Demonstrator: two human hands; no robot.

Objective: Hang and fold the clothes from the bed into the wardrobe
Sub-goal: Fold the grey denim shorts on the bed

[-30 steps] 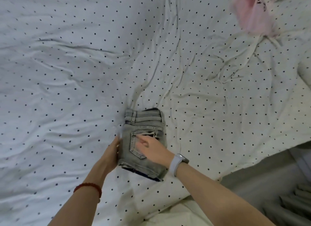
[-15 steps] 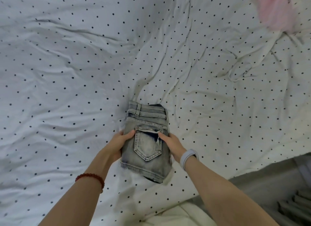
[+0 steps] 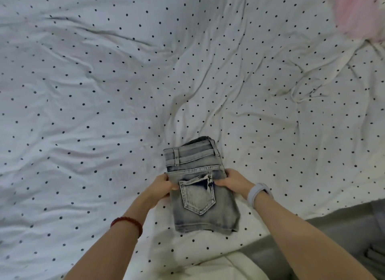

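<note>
Folded denim shorts [image 3: 200, 188] near the front edge of the bed [image 3: 104, 113], back pocket up, waistband pointing far. Gripped on both sides: left hand [image 3: 161, 188] on the left edge, thumb over the top and fingers curled underneath; right hand [image 3: 234, 180] on the right edge, thumb pressed beside the pocket, fingers wrapped round the fold. Red bead bracelet [image 3: 128, 223] on the left wrist, pale watch [image 3: 258, 194] on the right. Pink garment [image 3: 360, 12] blurred at the far right corner, well apart from the shorts. Dotted white sheet wrinkled all around.
</note>
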